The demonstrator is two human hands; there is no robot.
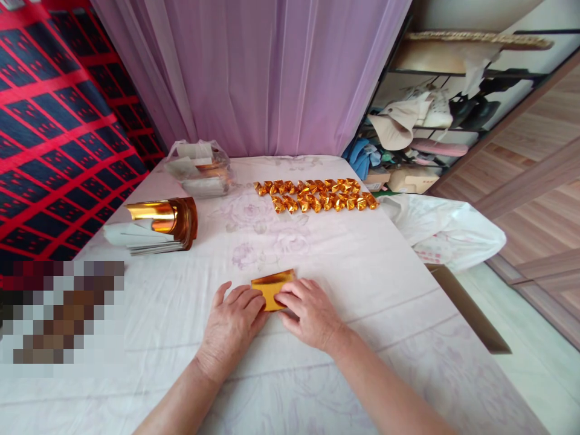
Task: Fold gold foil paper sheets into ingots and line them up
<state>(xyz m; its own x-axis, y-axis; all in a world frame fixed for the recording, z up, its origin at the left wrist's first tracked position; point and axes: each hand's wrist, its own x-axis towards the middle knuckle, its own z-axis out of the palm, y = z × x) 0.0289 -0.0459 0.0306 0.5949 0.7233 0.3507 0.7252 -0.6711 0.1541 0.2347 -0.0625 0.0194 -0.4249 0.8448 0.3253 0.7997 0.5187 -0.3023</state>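
Note:
A sheet of gold foil paper [272, 291], partly folded, lies on the cloth-covered table [181, 314] between my two hands. My left hand [235, 317] has its fingertips closed on the paper's left edge. On the right edge, my right hand [310, 311] grips the same paper between thumb and fingers. Both thumbs are near its lower edge. Farther back, several folded gold foil pieces [317, 202] stand in two rows. To the left lies a stack of gold foil sheets [181, 223] with pale backs, some of them curled.
A clear plastic bag [199, 169] with more paper stacks sits at the table's back left. Behind the table hangs a purple curtain [254, 72]. A white plastic bag [453, 226] and a shelf with a hat [396, 124] are on the right. Pixelation covers an area at left.

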